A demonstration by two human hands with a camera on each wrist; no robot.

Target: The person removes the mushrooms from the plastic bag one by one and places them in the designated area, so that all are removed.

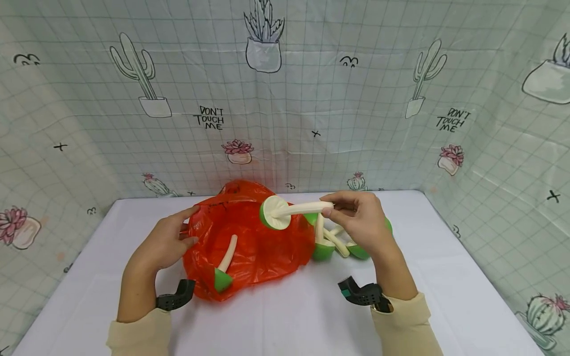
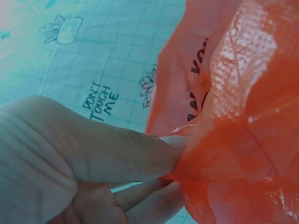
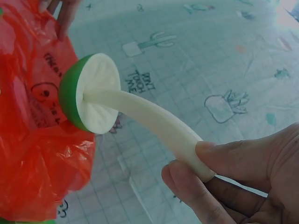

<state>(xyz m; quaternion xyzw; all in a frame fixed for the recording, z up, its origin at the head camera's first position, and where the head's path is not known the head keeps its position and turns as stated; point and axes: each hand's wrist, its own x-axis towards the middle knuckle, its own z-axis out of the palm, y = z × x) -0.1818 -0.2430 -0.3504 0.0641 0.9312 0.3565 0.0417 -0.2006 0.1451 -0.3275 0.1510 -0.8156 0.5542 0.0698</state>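
The right hand (image 1: pixel 360 222) pinches the stem end of a toy mushroom (image 1: pixel 289 211) between thumb and fingertips (image 3: pixel 196 184); the grip is closed on the very tip of the stem. From that pinch the pale stem runs out to the person's left, nearly level and slightly bowed, and ends in the green cap, whose white underside faces the camera in the head view. So the long axis lies crosswise, cap end farthest from the fingers and hanging over the red plastic bag (image 1: pixel 249 247).

The bag's mouth lies just beyond and below the cap. The left hand (image 1: pixel 166 242) pinches the bag's rim on the far side from the right hand, thumb (image 2: pixel 140 151) pressed to the film with the other fingers curled beneath, holding that edge up. The right hand is the nearer one to the mushroom; the left touches only the bag.

Inside the bag lies a second mushroom (image 1: pixel 224 269), stem pointing away from the person and cap towards them. Just under the right hand, a small heap of further mushrooms (image 1: pixel 331 244) rests on the white table (image 1: pixel 289 316), beside the bag.

How wide the mouth gapes on the near side is hard to tell, since the film folds over itself. The right palm hides part of the heap, so its count is unclear. The left wrist view shows little beyond the thumb and crumpled film.
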